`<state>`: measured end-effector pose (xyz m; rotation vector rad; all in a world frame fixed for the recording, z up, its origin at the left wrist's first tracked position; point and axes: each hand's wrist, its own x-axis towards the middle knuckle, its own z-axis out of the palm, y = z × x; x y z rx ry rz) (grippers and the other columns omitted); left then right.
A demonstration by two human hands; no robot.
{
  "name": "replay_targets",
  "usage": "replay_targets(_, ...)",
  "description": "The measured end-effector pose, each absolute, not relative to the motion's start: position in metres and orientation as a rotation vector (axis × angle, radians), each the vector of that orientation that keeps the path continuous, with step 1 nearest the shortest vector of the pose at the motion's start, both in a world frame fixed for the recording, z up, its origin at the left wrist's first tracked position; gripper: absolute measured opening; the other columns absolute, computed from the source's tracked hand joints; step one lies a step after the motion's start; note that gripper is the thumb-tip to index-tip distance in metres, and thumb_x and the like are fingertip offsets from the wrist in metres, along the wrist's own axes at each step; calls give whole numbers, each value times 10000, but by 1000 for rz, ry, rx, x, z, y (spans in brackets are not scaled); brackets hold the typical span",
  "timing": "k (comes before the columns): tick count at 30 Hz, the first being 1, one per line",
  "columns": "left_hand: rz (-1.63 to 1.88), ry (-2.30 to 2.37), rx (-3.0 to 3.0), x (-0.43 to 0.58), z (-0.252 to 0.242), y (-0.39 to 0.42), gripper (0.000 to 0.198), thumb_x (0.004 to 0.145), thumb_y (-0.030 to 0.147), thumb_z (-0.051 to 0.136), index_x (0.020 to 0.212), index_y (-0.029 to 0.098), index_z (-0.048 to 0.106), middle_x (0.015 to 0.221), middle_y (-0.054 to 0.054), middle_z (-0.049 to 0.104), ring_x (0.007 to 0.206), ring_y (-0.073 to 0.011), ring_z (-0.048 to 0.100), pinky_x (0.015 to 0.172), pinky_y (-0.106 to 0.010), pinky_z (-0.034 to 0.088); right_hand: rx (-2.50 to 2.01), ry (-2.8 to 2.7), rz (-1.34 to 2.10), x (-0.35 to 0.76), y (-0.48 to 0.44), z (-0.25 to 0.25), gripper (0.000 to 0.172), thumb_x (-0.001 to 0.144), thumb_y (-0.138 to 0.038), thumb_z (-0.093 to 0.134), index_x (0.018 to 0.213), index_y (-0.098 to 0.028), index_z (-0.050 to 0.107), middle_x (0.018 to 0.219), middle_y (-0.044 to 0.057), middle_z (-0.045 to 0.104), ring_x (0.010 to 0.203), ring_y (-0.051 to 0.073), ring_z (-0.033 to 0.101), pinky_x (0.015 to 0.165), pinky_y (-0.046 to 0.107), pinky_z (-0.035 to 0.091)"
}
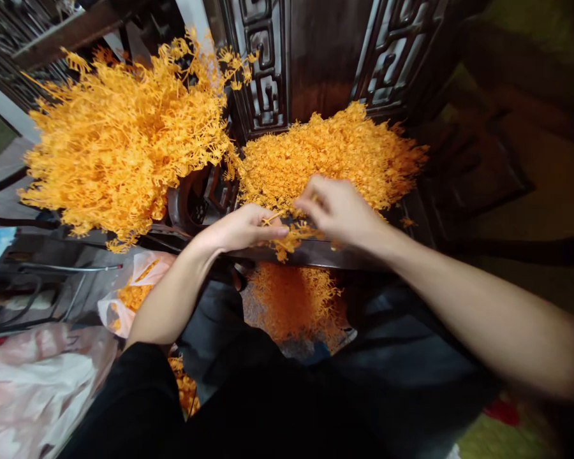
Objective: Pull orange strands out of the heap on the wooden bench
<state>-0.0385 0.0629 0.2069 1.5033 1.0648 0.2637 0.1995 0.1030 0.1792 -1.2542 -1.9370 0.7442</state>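
Observation:
My left hand (249, 227) is closed, thumb and fingers pinching a small orange sprig (294, 237) that looks like artificial foliage. Just to its right, my right hand (332, 207) is bent at the fingers over the sprig's far side. Motion blurs those fingertips, and whether they grip a piece cannot be made out. Right behind both hands spreads a heap of orange sprigs (325, 150) on a dark carved wooden seat (310, 256). A taller pile of the same orange sprigs (124, 140) stands to the left.
Below the seat, between my knees, lies another orange mass (291, 299). A pinkish plastic bag (148, 268) with orange pieces stands at left, and a large whitish plastic sheet or bag (38, 382) fills the lower left. A carved wooden backrest (263, 70) rises behind the heap.

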Motion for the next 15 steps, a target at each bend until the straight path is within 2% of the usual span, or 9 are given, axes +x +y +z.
replay_targets(2,289,1047,1379,-43,207,60,401,839,481,768,740,141,581,522,58,518,406,-29,407,420,-159,256,-1377,-1521,628,218,124,181,219,904,-209,686,758,-191,523,713,28,613,671,131,531,683,317,390)
replay_targets(4,391,1026,1234,-47,202,58,414,841,500,763,786,156,538,640,-4,662,476,-77,580,464,-174,406,-1314,-1202,728,234,138,182,232,956,-215,625,789,-217,464,764,49,650,639,118,549,665,333,422)
replay_targets(6,534,990,1106,-50,194,60,409,850,484,761,834,171,498,848,-96,768,683,-176,744,564,-235,538,-1164,-1142,975,242,137,183,219,954,-195,620,820,-222,449,896,91,706,662,132,611,651,346,469)
replay_targets(7,606,967,1058,-51,191,62,402,853,455,765,840,176,477,935,-131,783,792,-220,777,603,-257,567,-1097,-1163,1106,242,132,183,201,932,-176,636,841,-218,463,935,99,715,687,148,641,655,356,498)
replay_targets(9,739,933,1003,-53,185,65,398,845,368,785,813,180,436,992,-153,787,890,-253,788,620,-248,578,-1011,-1199,1300,238,119,185,149,879,-143,652,904,-205,519,911,80,707,726,175,676,687,384,549)
replay_targets(12,828,895,998,-54,183,65,377,791,228,823,823,172,451,981,-121,792,852,-224,788,600,-211,569,-977,-1192,1374,230,105,189,134,832,-141,630,959,-183,624,844,53,663,706,164,648,672,371,559)
replay_targets(15,792,846,1072,-53,187,59,365,790,191,816,1063,174,575,1119,-117,776,828,-191,780,611,-210,576,-1002,-1209,1427,224,102,191,124,838,-185,629,946,-178,689,734,27,584,574,119,513,496,281,414)
